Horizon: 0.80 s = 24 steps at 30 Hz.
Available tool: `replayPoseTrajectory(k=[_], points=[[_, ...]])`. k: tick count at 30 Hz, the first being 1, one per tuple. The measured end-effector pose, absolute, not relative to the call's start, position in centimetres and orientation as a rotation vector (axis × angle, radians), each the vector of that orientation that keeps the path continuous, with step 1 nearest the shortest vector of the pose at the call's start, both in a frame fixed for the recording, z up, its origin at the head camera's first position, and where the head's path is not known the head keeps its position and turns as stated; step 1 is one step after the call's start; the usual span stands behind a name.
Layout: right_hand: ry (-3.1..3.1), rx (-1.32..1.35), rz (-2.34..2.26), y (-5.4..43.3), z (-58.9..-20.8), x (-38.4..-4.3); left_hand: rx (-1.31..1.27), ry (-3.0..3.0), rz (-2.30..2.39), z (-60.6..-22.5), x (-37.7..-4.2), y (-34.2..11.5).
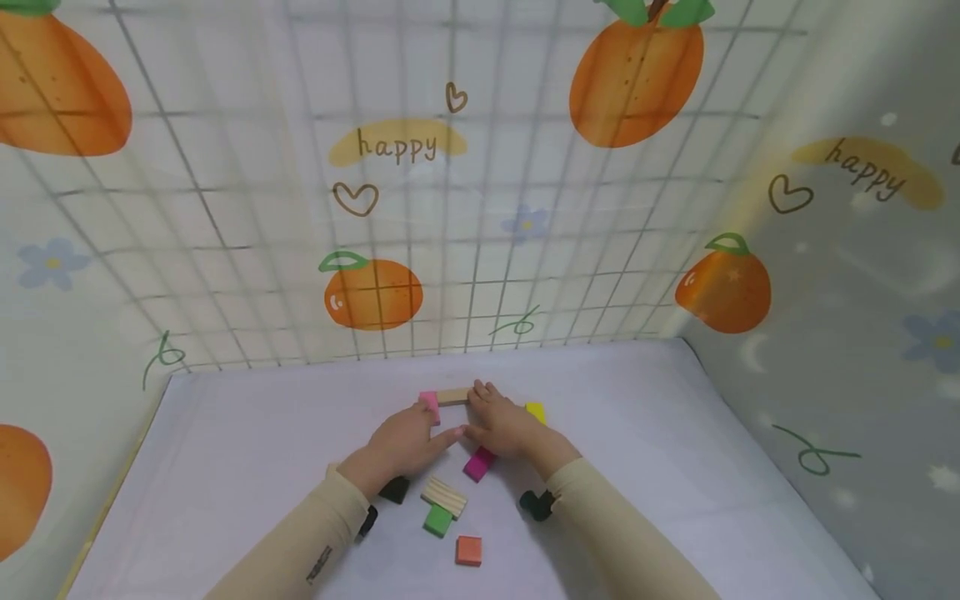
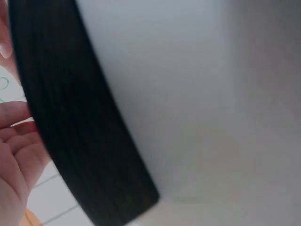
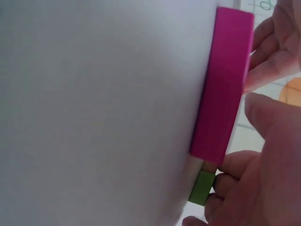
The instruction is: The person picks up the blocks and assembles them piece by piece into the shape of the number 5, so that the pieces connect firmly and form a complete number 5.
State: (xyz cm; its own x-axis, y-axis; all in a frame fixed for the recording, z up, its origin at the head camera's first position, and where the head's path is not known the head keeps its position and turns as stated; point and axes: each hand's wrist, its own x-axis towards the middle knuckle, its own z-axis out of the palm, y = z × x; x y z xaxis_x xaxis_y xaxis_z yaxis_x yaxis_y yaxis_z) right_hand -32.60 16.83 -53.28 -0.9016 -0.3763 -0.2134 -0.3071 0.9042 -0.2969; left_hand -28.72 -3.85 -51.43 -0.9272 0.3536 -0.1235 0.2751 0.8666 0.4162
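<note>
In the head view my left hand (image 1: 408, 437) touches a pink block (image 1: 430, 405) with its fingertips, thumb stretched toward the other hand. A plain wooden block (image 1: 453, 397) runs from the pink block to my right hand (image 1: 497, 419), whose fingers cover its far end. The right wrist view shows these fingers against the side of a green block (image 3: 202, 188), thumb held apart. A magenta block (image 3: 223, 84) lies near, under the right palm in the head view. The left wrist view is mostly filled by a black block (image 2: 80, 113), my left fingers (image 2: 16, 113) behind it.
A yellow block (image 1: 536, 412) lies beyond the right wrist. Toward the front are a striped wooden block (image 1: 444, 497), a bright green block (image 1: 438, 521) and an orange-red block (image 1: 468, 551). A patterned curtain (image 1: 465, 208) stands at the back of the white table (image 1: 637, 400).
</note>
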Motion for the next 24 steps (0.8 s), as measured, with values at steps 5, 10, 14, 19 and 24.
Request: replayPoseTrajectory(k=[5,10,14,19,24], points=[[2.819,-0.496,-0.387,16.7,-53.4,-32.5,0.517,2.851,0.571,-51.5,-29.3,-4.2],[2.819,-0.501,-0.401,16.5,-53.2,-32.4,0.507,2.846,0.547,-51.5,-29.7,-4.5],[2.818,-0.505,-0.410,16.5,-53.2,-32.3,0.509,2.845,0.528,-51.5,-29.8,-4.6],[2.831,-0.496,-0.382,16.5,-53.3,-32.4,0.613,2.889,0.456,-51.4,-29.2,-4.5],[2.838,-0.502,-0.389,16.6,-53.1,-32.1,0.712,2.952,0.402,-50.2,-26.2,-3.4]])
